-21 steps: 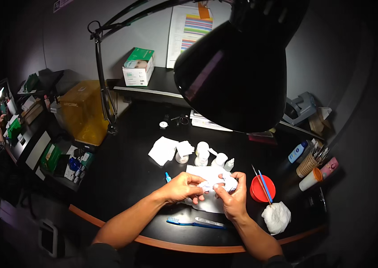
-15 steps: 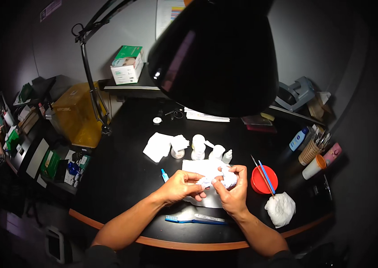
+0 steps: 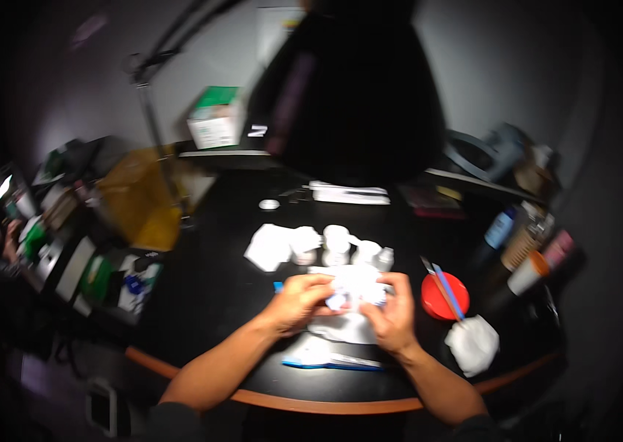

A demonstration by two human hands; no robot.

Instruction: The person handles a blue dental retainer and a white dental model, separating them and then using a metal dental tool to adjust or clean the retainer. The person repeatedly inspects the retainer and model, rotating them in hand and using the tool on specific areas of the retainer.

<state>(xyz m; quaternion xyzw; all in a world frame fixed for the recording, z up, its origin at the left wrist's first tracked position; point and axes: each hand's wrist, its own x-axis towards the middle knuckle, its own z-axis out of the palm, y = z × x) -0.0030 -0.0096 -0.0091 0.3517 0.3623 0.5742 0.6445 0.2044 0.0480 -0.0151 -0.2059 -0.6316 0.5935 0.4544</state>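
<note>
Nearest to you, at the round front edge of the black table, your two forearms come up from the lower rim and meet over the middle of the work area. Just beyond the edge lies a flat packet with a blue strip, between your wrists. Your left hand and your right hand are both closed on a crumpled white piece, fingers curled around it from either side; the frame is blurred, so what the piece is made of cannot be told. It sits raised between your hands, over a white sheet lying on the table beneath them.

To your right, close beside the right hand, stands a red dish with thin sticks, one of them blue, laid across it, and nearer the edge a white wad. Just behind your hands is a row of small white containers, with a folded white cloth at their left.

Farther right, near the table's rim, stands a cluster of cups and bottles. At the far left sits a yellow bin with cluttered boxes below it. Farthest off, a green and white box rests on a shelf, and a large black lamp shade hangs over the scene.
</note>
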